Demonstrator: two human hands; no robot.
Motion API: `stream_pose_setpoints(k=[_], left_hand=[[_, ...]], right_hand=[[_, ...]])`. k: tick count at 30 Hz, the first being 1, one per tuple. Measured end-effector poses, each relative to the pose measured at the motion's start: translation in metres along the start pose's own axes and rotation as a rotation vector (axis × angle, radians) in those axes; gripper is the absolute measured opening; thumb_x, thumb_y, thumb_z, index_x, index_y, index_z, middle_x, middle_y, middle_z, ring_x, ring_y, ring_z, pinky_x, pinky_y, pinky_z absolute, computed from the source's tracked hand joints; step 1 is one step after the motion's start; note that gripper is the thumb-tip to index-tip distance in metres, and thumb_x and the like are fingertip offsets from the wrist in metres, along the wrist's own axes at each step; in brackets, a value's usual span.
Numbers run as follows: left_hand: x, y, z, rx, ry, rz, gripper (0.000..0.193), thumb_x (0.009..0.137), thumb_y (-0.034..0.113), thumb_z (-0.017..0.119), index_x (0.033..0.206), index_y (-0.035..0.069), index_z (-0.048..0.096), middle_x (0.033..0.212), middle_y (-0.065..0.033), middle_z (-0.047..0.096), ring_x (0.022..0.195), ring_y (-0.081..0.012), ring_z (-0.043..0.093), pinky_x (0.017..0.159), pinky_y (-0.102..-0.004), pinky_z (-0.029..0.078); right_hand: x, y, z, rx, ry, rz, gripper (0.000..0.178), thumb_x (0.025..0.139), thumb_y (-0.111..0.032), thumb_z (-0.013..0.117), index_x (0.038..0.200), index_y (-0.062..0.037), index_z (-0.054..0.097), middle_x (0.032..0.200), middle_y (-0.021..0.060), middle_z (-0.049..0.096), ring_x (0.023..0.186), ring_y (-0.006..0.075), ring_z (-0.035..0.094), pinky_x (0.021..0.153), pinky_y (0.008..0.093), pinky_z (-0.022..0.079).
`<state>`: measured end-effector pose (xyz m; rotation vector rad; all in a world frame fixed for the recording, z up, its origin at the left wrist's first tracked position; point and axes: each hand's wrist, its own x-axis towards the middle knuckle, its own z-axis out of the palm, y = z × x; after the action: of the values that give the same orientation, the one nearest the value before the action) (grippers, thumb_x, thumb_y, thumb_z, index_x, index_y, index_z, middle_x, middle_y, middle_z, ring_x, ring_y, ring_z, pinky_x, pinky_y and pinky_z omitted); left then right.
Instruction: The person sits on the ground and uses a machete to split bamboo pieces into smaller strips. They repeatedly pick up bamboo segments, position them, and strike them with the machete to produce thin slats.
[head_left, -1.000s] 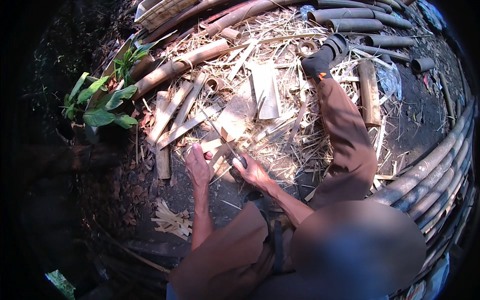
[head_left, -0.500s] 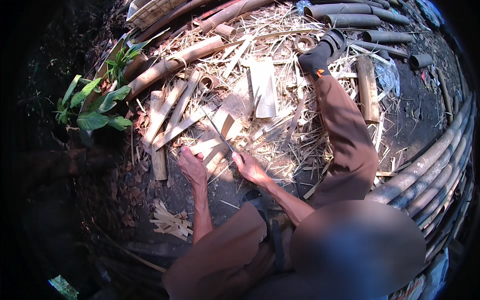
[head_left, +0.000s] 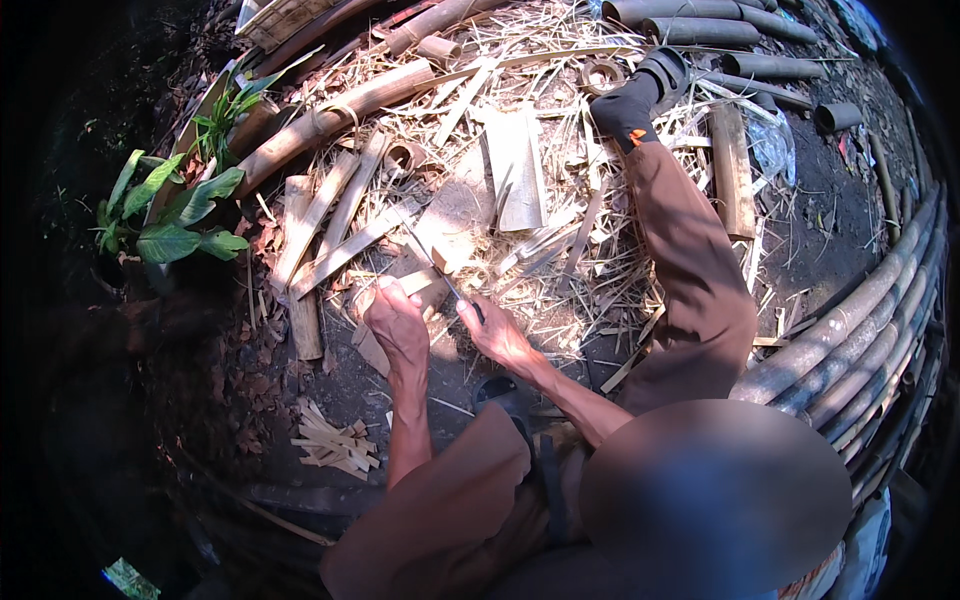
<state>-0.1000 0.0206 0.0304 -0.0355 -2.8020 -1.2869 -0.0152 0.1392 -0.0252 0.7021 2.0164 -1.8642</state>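
My right hand (head_left: 495, 333) is closed round the dark handle of a long, thin knife (head_left: 428, 252). Its blade slants away up and to the left. Beside it, my left hand (head_left: 398, 328) is closed with fingertips near the blade, on a pale bamboo strip (head_left: 424, 282) that is mostly hidden by the fingers. Under the hands lies a pale wooden piece (head_left: 371, 349), partly covered by my left hand. Just beyond the knife tip, split bamboo lengths (head_left: 345, 255) lie on the ground.
Shavings (head_left: 610, 290) litter the ground ahead. A pale half-round bamboo piece (head_left: 518, 185) lies beyond the hands. Cut strips (head_left: 335, 442) are piled at the near left. Long bamboo poles (head_left: 840, 340) curve along the right. A leafy plant (head_left: 170, 225) stands left. My leg (head_left: 690, 250) stretches forward.
My left hand has shifted slightly right and turned, so less of the strip shows. The knife and right hand have moved slightly left. The whole view has shifted a little.
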Motion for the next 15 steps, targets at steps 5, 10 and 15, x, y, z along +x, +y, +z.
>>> stream_pose_setpoints(k=[5, 10, 15], left_hand=[[-0.006, 0.015, -0.007, -0.059, -0.001, -0.100, 0.047, 0.099, 0.028, 0.036, 0.079, -0.007, 0.059, 0.059, -0.0113, 0.058, 0.052, -0.0184, 0.055, 0.053, -0.0328, 0.043], [0.015, -0.007, 0.000, 0.094, 0.037, 0.183, 0.047, 0.101, 0.028, 0.034, 0.070, -0.003, 0.052, 0.059, -0.0084, 0.056, 0.051, -0.0160, 0.051, 0.049, -0.0320, 0.040], [0.010, 0.018, 0.011, -0.081, -0.039, 0.057, 0.039, 0.101, 0.021, 0.037, 0.071, -0.001, 0.048, 0.056, -0.0093, 0.051, 0.050, -0.0203, 0.048, 0.048, -0.0342, 0.038]], right_hand=[[0.025, 0.038, -0.014, -0.178, -0.015, 0.011, 0.042, 0.097, -0.044, 0.048, 0.103, -0.0026, 0.058, 0.079, 0.0261, 0.063, 0.077, 0.0404, 0.065, 0.070, 0.0475, 0.049], [0.026, 0.038, -0.017, -0.025, -0.053, -0.093, 0.056, 0.098, -0.052, 0.042, 0.085, 0.0015, 0.052, 0.061, 0.0119, 0.049, 0.057, 0.0240, 0.050, 0.057, 0.0413, 0.042], [0.014, 0.021, -0.018, -0.024, 0.002, -0.099, 0.058, 0.096, -0.055, 0.044, 0.091, 0.0013, 0.056, 0.066, 0.0161, 0.059, 0.063, 0.0299, 0.059, 0.061, 0.0450, 0.046]])
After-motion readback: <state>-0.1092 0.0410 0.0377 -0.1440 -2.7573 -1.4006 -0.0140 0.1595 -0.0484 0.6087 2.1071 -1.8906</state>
